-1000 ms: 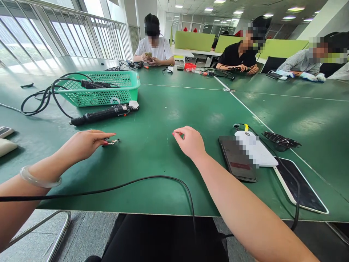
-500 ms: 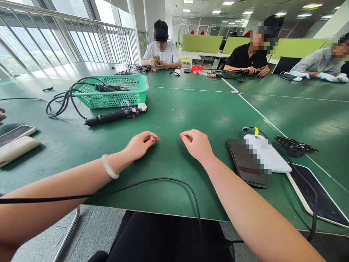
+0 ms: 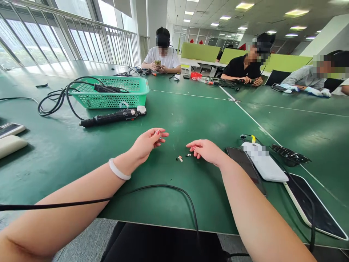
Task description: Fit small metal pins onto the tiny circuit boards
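My left hand [image 3: 147,145] is raised just above the green table [image 3: 160,167], its thumb pressed to the fingers around a small silvery piece too small to name. A white band circles that wrist. My right hand [image 3: 209,150] is held low at the right with its fingers apart and stretched to the left, nothing plainly held. Just beside its fingertips are a small light metal piece [image 3: 180,158] and a second small piece [image 3: 188,155], with tiny dark bits next to them.
A black electric screwdriver [image 3: 113,118] lies before a green basket [image 3: 109,103] with cables. Phones, a white device [image 3: 264,162] and a black plastic object [image 3: 290,154] lie at right. A black cable [image 3: 163,186] crosses in front of me. Several people sit across the table.
Small pieces now show on the table beside my right hand, whose fingers have spread. It has moved slightly right and nearer me. My left hand has shifted right, fingers more extended.
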{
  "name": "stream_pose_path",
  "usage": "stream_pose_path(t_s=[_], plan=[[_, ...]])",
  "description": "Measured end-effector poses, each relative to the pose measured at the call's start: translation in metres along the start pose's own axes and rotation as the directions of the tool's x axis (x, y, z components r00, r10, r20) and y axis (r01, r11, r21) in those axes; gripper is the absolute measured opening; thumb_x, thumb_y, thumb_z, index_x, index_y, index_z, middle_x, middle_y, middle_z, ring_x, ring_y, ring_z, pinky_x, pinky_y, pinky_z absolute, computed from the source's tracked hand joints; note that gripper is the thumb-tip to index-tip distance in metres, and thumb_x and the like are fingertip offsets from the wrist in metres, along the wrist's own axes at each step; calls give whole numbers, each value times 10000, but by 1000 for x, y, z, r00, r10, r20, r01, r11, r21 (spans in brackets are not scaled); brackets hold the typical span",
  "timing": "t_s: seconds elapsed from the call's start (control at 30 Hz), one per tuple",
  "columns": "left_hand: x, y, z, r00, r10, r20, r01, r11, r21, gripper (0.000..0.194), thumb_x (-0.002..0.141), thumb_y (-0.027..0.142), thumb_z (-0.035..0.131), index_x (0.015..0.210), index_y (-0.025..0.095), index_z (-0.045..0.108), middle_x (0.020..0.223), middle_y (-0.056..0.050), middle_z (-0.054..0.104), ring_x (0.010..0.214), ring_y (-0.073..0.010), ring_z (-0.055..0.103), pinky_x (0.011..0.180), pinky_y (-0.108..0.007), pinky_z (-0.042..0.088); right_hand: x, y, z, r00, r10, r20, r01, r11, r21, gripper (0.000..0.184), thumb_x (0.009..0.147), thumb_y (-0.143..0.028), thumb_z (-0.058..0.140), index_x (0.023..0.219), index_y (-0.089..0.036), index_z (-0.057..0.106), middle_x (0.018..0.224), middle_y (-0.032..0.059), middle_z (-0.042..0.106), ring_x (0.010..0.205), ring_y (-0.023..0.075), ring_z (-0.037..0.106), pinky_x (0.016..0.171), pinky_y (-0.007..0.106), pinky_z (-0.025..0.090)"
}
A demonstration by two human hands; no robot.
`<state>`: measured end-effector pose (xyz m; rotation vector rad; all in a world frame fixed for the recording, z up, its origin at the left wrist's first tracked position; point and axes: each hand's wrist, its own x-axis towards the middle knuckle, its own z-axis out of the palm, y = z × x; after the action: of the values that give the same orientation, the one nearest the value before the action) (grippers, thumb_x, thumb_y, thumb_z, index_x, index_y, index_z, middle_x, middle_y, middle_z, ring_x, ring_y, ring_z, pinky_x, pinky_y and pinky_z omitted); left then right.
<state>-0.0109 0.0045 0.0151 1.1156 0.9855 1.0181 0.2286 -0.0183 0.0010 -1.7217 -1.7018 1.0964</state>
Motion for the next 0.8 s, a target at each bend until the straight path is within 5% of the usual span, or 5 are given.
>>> stream_pose_path(t_s=[0.2,0.33,0.43,0.67,0.8], plan=[[12,-1,-16,998,-27,-61,18,990,-137,107,882,221,519,965,164,554,1059,-75,663,657,-55,560,631,-225,424,-6,-6,5,997,-56,53,64,983,-174,143,682,-189,646,812,-209,701,725,-4,655,589,104,562,560,244,439],[4,-3,-7,993,-69,101,82,988,-134,46,864,135,528,904,139,550,1068,-89,646,756,-79,622,750,-257,476,-9,-16,16,992,-123,-29,106,940,-325,111,729,-183,574,666,-219,657,647,-14,640,570,118,547,541,256,411],[-3,-6,0,959,-112,259,142,985,-97,53,831,93,563,867,132,557,1092,-82,616,866,-120,656,870,-310,486,-10,-23,24,973,-192,-132,156,957,-243,122,747,-178,545,737,-215,662,669,-7,652,601,128,579,582,267,442],[-2,-12,-1,942,-90,323,117,991,-68,136,803,150,631,931,145,585,897,-38,646,817,-118,655,825,-301,505,-16,-42,40,775,-478,-414,437,878,-195,228,822,-184,489,868,-221,709,884,35,697,788,148,633,761,311,493],[-1,-11,-2,939,-70,338,93,994,-54,202,789,208,664,970,149,596,948,-66,672,729,-89,616,700,-252,495,-16,-40,32,764,-305,-569,411,910,64,221,797,-294,568,955,-189,681,882,58,712,709,148,634,719,328,520]])
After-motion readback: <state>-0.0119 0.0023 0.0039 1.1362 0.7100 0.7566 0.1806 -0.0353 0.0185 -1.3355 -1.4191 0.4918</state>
